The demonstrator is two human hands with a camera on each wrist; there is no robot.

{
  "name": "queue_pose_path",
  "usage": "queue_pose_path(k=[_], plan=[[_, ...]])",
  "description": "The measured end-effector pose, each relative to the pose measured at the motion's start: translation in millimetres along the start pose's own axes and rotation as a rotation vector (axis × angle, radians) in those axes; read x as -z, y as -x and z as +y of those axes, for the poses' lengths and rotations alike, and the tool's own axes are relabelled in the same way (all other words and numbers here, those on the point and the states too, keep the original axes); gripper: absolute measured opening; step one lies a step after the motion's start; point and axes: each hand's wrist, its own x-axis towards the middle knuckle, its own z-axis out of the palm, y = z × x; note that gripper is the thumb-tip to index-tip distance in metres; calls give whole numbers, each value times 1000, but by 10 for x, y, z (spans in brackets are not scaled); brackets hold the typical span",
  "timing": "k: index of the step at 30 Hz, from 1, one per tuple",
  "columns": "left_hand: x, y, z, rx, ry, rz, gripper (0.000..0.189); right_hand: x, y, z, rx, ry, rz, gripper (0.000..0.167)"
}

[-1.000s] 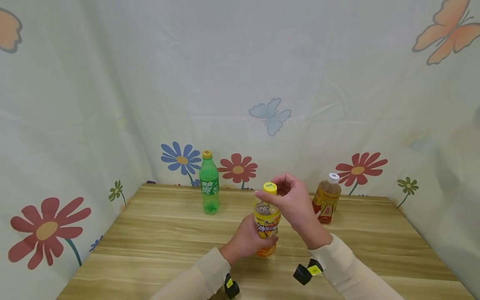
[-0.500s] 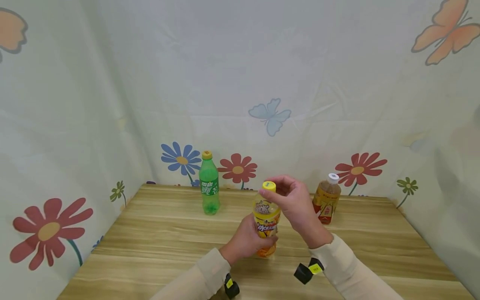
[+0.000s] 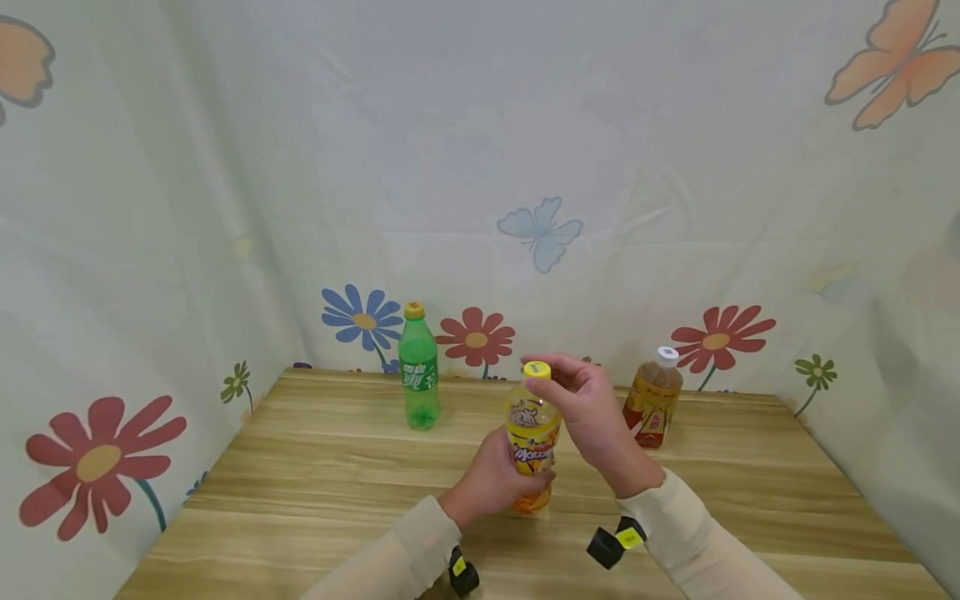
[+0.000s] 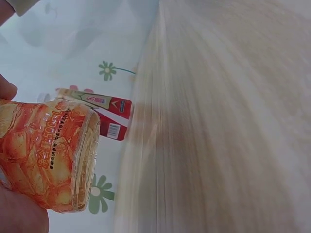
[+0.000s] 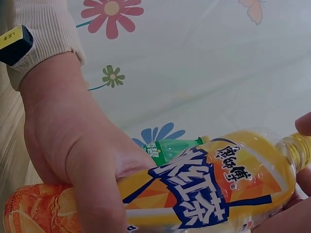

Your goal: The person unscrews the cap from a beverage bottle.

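Observation:
My left hand (image 3: 491,479) grips the lower half of an iced tea bottle (image 3: 531,433) with a yellow and orange label, thumb across its front. The bottle stands nearly upright, and in the left wrist view its base shows apart from the wooden tabletop. At its top is a yellow bottle cap (image 3: 536,369). The right hand (image 3: 596,412) pinches that cap, thumb on the near side and the other fingers curled behind. In the right wrist view, fingertips (image 5: 303,124) sit on either side of the bottle's neck, and the cap is largely out of frame.
A green soda bottle (image 3: 420,375) with a yellow cap stands at the back left of the wooden table (image 3: 330,467). Behind the right wrist is an amber drink bottle (image 3: 656,400) with a white cap. A flowered cloth (image 3: 450,167) hangs around the table's back and sides.
The right hand's thumb has shifted rightward along the cap's near side, while its fingers have swung left behind the cap. The left hand and the bottle have hardly moved.

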Motion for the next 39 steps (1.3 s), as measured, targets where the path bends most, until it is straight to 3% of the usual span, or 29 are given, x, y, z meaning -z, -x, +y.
queue_pose_path(k=[7,20,28,39], plan=[[5,-4,-13,7,17,-7,55,-1,0,2,4,21,0,40],[1,-5,-27,-24,-27,16,57,-21,-1,-102,-49,198,184,49],[-7,-19,-11,-24,-45,28,58,-16,-7,-129,-36,241,187,47],[4,-7,1,8,-47,39,59,-7,-47,-101,-8,189,155,39]])
